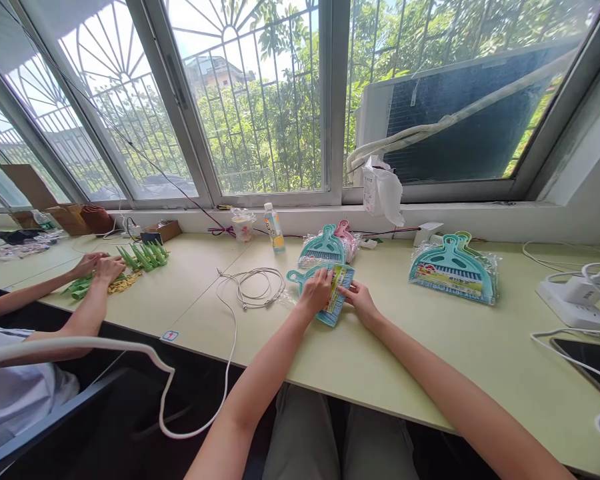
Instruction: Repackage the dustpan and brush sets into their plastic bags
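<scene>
Toward the left end of the table [430, 360], a co-worker's hands [97, 265] work beside green pointed pieces [147, 255]. A white cable [260, 293] lies loosely coiled, probably to keep it together. Right of it, between the table's front and back edges, is a teal dustpan-and-brush set [334, 305], its handle pointing left. The left hand [316, 290] curls over its label from above, seemingly to steady it — the right hand [363, 303] grips its right side with the fingers, likely to control that edge. Wrapped teal and pink sets [325, 247] lie nearer the back edge, perhaps leaving elbow room — a separate wrapped stack [450, 273] lies farther right.
</scene>
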